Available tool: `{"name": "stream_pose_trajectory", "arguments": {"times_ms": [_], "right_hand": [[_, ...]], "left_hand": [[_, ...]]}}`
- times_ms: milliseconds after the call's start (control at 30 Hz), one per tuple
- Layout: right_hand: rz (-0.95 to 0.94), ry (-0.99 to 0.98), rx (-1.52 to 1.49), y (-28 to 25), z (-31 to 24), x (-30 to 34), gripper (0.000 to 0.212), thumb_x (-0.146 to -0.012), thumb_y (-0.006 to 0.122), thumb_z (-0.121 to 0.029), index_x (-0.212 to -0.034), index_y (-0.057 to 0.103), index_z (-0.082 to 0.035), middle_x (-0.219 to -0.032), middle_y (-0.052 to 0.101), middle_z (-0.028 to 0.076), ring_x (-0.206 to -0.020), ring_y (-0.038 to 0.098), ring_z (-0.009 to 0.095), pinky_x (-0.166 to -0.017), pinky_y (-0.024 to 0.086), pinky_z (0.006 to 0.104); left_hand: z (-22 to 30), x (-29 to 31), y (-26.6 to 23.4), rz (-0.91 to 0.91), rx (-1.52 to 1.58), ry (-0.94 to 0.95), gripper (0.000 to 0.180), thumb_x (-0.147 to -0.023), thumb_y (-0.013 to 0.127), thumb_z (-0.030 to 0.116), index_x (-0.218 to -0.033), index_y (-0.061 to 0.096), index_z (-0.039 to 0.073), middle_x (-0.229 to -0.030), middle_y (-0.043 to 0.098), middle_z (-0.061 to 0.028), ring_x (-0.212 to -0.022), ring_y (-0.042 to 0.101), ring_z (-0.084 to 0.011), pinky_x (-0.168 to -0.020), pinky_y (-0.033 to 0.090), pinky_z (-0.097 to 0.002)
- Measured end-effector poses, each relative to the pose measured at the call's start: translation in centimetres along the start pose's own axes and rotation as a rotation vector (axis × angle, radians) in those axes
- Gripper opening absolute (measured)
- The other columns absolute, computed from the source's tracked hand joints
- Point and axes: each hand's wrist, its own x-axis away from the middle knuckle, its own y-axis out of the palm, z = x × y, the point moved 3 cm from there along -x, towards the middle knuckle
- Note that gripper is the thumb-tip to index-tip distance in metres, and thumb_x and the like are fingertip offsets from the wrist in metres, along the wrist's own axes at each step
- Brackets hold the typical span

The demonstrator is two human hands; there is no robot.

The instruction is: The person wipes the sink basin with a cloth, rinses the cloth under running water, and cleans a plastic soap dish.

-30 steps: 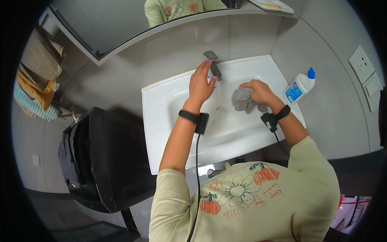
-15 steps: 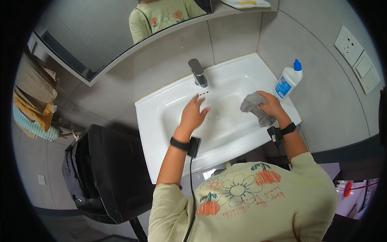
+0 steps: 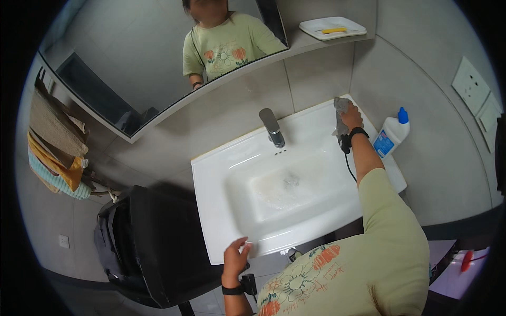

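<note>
My right hand (image 3: pixel 352 117) is closed round a grey cloth (image 3: pixel 340 105) at the back right corner of the white washbasin (image 3: pixel 211 221). The cloth hangs down from the fingers over the rim there. At the basin's front left edge, my left hand (image 3: pixel 235 257) holds nothing, its fingers loosely bent and apart. Some whitish suds and water lie around the drain (image 3: pixel 291 181). The chrome tap (image 3: pixel 272 128) stands at the back of the basin, with no stream visible from it.
A white bottle with a blue cap (image 3: pixel 391 136) stands on the basin's right rim, beside my right forearm. Above is a mirror (image 3: pixel 137 58) and a shelf with a white tray (image 3: pixel 333 29). A black bulky case (image 3: pixel 168 237) and hanging towels (image 3: pixel 58 131) are at left.
My right hand has carried the grey cloth away from me to the back right corner. My left hand has drawn back from over the basin to its front left edge. The view has shifted.
</note>
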Motion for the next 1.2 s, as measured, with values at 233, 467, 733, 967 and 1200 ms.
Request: {"name": "stream_pose_trajectory", "arguments": {"times_ms": [233,467,733,967,1200], "right_hand": [[-0.134,-0.423,-0.092,5.5,-6.3,5.3,0.057,-0.073,0.063,-0.014,-0.128,0.045,-0.017,-0.123,0.050,0.010,-0.111,0.048,0.031,-0.093,0.041,0.0405],[-0.343,-0.812,-0.204,7.6,-11.9,8.4,0.052,-0.068,0.047,0.005,-0.112,0.060,-0.019,-0.115,0.056,0.000,-0.105,0.050,0.027,-0.091,0.040,0.0381],[-0.665,-1.084,0.121,2.7,-11.4,15.3,0.052,-0.060,0.050,0.008,-0.095,0.069,-0.025,-0.104,0.062,-0.004,-0.099,0.052,0.022,-0.087,0.042,0.0342],[-0.734,-0.677,-0.244,-7.6,-4.8,16.1,0.039,-0.067,0.053,0.009,-0.102,0.063,-0.006,-0.102,0.063,0.015,-0.096,0.059,0.029,-0.086,0.046,0.0320],[-0.594,-0.568,0.634,-7.2,4.4,23.2,0.053,-0.070,0.065,-0.016,-0.121,0.051,-0.015,-0.105,0.054,0.014,-0.100,0.049,0.034,-0.087,0.042,0.0424]], "left_hand": [[0.4,0.3,3.1,-0.099,0.102,-0.087,0.032,-0.083,0.064,0.024,-0.104,0.062,0.000,-0.094,0.066,-0.0148,-0.088,0.064,-0.0230,-0.075,0.049,-0.0314],[3.0,-1.6,2.8,-0.127,0.035,0.056,0.031,-0.083,0.064,0.023,-0.104,0.062,0.001,-0.097,0.065,-0.0161,-0.089,0.063,-0.0262,-0.076,0.048,-0.0331],[2.8,-2.0,2.2,-0.100,0.056,0.092,0.029,-0.082,0.064,0.023,-0.104,0.062,0.003,-0.097,0.064,-0.0166,-0.089,0.062,-0.0289,-0.076,0.049,-0.0347],[0.1,0.5,1.9,-0.003,0.150,-0.009,0.027,-0.082,0.063,0.020,-0.102,0.063,0.002,-0.095,0.064,-0.0163,-0.087,0.062,-0.0276,-0.076,0.048,-0.0331],[-3.9,0.7,1.6,0.532,0.157,0.069,0.016,-0.081,0.061,0.007,-0.094,0.061,-0.001,-0.098,0.061,-0.0158,-0.093,0.059,-0.0298,-0.083,0.045,-0.0349]]}}
